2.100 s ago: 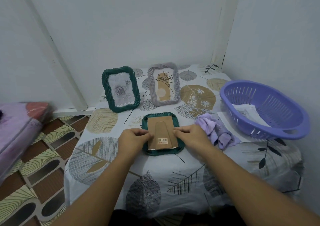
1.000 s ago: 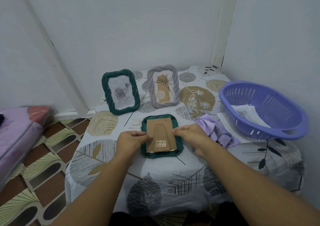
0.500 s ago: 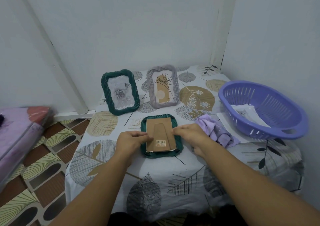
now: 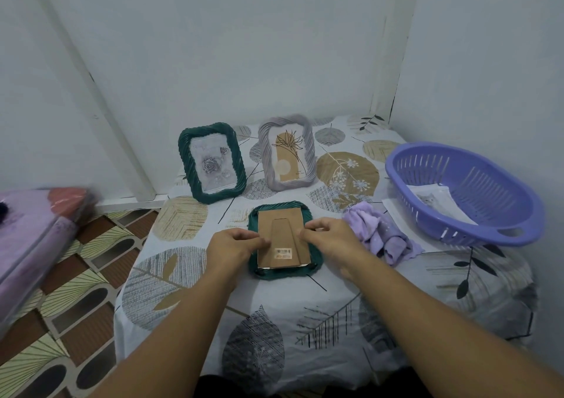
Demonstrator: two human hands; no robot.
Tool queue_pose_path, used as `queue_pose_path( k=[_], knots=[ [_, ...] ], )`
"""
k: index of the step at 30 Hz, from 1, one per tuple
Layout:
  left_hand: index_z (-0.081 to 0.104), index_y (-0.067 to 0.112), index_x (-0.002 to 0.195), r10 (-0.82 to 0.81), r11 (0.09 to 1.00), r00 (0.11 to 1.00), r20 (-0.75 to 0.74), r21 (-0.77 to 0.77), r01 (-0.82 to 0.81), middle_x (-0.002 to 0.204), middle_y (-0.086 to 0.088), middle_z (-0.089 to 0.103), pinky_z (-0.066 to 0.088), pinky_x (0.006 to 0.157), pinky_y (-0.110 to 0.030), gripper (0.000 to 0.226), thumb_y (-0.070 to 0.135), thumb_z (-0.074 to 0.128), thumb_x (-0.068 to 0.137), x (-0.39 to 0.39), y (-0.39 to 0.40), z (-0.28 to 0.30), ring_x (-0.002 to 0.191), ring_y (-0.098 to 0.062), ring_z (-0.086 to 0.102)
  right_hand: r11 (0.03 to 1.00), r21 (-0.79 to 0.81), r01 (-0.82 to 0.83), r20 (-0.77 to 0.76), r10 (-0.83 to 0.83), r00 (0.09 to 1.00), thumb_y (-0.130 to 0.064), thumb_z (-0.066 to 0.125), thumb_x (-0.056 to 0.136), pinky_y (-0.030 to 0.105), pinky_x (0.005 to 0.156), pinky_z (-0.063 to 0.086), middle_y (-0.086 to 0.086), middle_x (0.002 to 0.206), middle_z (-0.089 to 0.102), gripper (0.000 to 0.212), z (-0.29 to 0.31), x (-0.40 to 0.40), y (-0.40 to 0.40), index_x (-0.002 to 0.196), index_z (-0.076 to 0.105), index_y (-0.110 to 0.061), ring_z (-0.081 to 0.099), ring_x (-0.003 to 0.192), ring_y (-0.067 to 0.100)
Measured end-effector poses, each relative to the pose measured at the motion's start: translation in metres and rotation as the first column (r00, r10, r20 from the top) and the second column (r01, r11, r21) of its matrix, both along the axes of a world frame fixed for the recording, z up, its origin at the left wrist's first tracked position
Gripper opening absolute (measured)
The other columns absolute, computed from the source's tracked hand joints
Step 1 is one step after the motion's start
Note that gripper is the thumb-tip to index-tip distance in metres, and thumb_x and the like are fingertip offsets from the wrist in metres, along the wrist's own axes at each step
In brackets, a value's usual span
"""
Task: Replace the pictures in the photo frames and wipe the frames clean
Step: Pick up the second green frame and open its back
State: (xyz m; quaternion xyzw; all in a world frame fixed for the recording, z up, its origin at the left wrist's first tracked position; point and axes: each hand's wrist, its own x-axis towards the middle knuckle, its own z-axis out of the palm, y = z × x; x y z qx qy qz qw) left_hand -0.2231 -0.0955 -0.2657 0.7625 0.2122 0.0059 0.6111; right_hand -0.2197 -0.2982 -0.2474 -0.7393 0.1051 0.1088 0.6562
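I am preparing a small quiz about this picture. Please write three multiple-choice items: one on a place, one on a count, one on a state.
1. Where does the purple cloth lie?
A. in the basket
B. on the table, right of the face-down frame
C. on the floor

2. How many frames stand upright?
A. one
B. two
C. three

3. How does the frame under the hands lie?
A. face down, cardboard back up
B. face up
C. standing

Answers:
1 B: it lies between the face-down green frame and the purple basket.
2 B: the green frame and the grey frame.
3 A: the left hand and right hand pinch its cardboard back.
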Motion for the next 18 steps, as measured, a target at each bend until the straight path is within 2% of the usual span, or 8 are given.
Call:
queue_pose_path(
  k=[2, 4, 6, 10, 14, 16, 18],
  knots=[
    [0.081, 0.014, 0.079, 0.0, 1.0, 1.0, 0.002, -0.005, 0.0, 0.088, -0.005, 0.079, 0.059, 0.092, -0.047, 0.021, 0.019, 0.097, 0.066, 0.001, 0.0, -0.001, 0.093, -0.027, 0.074, 0.978, -0.206, 0.024, 0.097, -0.004, 0.995, -0.041, 0.082, 0.08, 0.039, 0.083, 0.059, -0.001, 0.093, 0.068, 0.028, -0.006, 0.003, 0.006, 0.098, 0.07, -0.023, 0.066, 0.086, 0.015],
    [0.081, 0.015, 0.078, 0.003, 1.0, 1.0, -0.007, -0.003, -0.003, 0.087, -0.005, 0.08, 0.06, 0.091, -0.049, 0.018, 0.019, 0.096, 0.068, 0.002, 0.001, -0.002, 0.092, -0.027, 0.074, 0.865, -0.501, 0.027, 0.176, 0.072, 0.982, -0.051, 0.074, 0.082, 0.041, 0.084, 0.054, -0.009, 0.089, 0.062, 0.027, -0.004, 0.007, 0.011, 0.098, 0.065, -0.03, 0.062, 0.085, 0.014],
    [0.081, 0.015, 0.078, 0.02, 1.0, 1.0, -0.015, 0.011, -0.02, 0.087, -0.005, 0.079, 0.06, 0.09, -0.047, 0.014, 0.017, 0.093, 0.072, 0.001, 0.0, -0.001, 0.092, -0.027, 0.074, 0.772, -0.636, 0.003, 0.196, 0.157, 0.968, -0.057, 0.067, 0.086, 0.044, 0.092, 0.051, -0.01, 0.098, 0.065, 0.029, 0.003, 0.008, 0.017, 0.103, 0.06, -0.034, 0.063, 0.095, 0.015],
    [0.081, 0.015, 0.078, 0.036, 0.999, 0.999, -0.01, 0.024, -0.036, 0.083, -0.005, 0.079, 0.061, 0.089, -0.047, 0.01, 0.016, 0.091, 0.075, 0.001, 0.0, -0.001, 0.089, -0.027, 0.075, 0.625, -0.773, -0.113, 0.093, 0.287, 0.953, -0.067, 0.061, 0.087, 0.044, 0.096, 0.046, -0.004, 0.109, 0.066, 0.049, 0.011, 0.008, 0.027, 0.113, 0.055, -0.026, 0.062, 0.106, 0.022],
    [0.081, 0.015, 0.077, 0.03, 0.999, 1.0, -0.002, 0.032, -0.029, 0.082, -0.005, 0.079, 0.06, 0.086, -0.04, 0.008, 0.015, 0.089, 0.077, 0.0, 0.0, 0.002, 0.089, -0.025, 0.074, 0.571, -0.811, -0.126, 0.073, 0.313, 0.947, -0.079, 0.061, 0.078, 0.045, 0.094, 0.05, 0.003, 0.119, 0.065, 0.079, 0.01, 0.009, 0.037, 0.128, 0.045, -0.021, 0.062, 0.113, 0.028],
    [0.081, 0.015, 0.077, 0.02, 0.999, 1.0, 0.004, 0.041, -0.02, 0.082, -0.004, 0.079, 0.059, 0.082, -0.036, 0.006, 0.014, 0.087, 0.078, 0.0, 0.001, 0.001, 0.088, -0.023, 0.074, 0.584, -0.802, -0.127, 0.06, 0.29, 0.955, -0.077, 0.067, 0.074, 0.047, 0.094, 0.05, 0.004, 0.121, 0.066, 0.084, 0.006, 0.01, 0.041, 0.129, 0.04, -0.02, 0.063, 0.113, 0.029],
    [0.082, 0.016, 0.076, 0.02, 0.998, 1.0, 0.006, 0.053, -0.02, 0.081, -0.003, 0.079, 0.058, 0.081, -0.034, 0.005, 0.014, 0.086, 0.079, 0.0, 0.001, 0.001, 0.088, -0.022, 0.074, 0.658, -0.741, -0.132, 0.032, 0.231, 0.972, -0.074, 0.075, 0.07, 0.049, 0.097, 0.049, 0.003, 0.122, 0.066, 0.088, 0.006, 0.012, 0.042, 0.129, 0.039, -0.02, 0.063, 0.114, 0.029]
  ],
)
